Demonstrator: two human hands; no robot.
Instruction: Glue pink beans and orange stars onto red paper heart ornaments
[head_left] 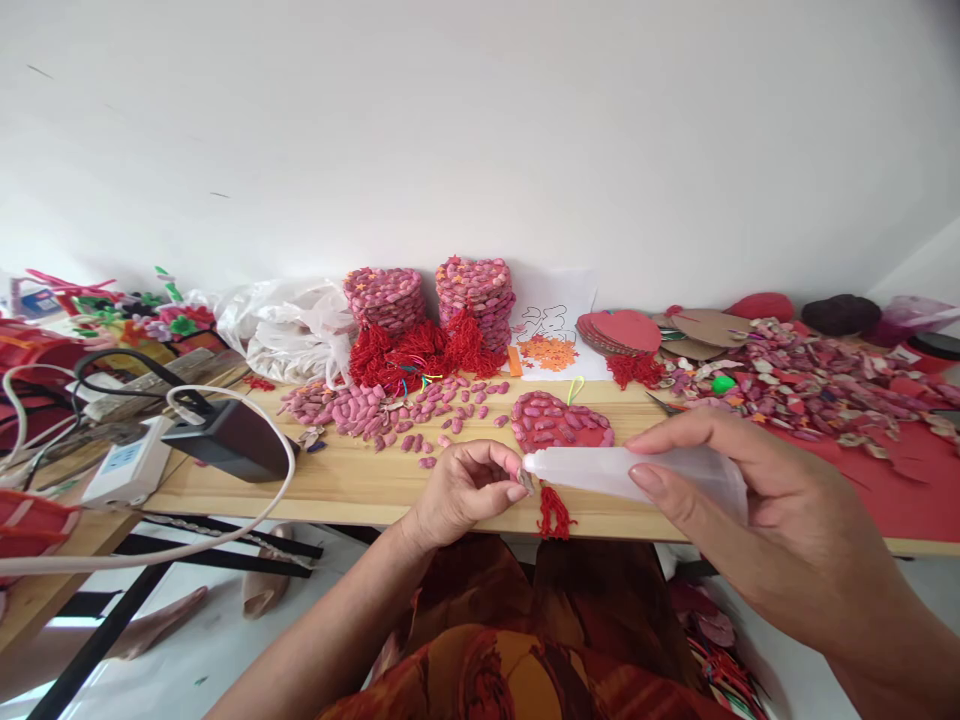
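My left hand (471,490) pinches a small greyish-brown peanut shell piece (526,482) between thumb and finger. My right hand (757,500) is wrapped round a translucent white squeeze bottle (600,472), held sideways with its nozzle tip at the shell piece; whether they touch I cannot tell. Just behind the bottle lies a red round disc (596,437) partly covered with pink peanut shells, with a yellow loop (575,388) at its top and a red tassel (553,512) at the table edge. Its lower part is hidden by the bottle.
Loose pink peanut shells (360,410) lie left of the disc. Behind are two shell-covered stacks (474,300), orange stars (550,352) and red discs (622,330). A shell heap (795,385) is at right. A black adapter (229,440) with a white cable (281,480) sits left.
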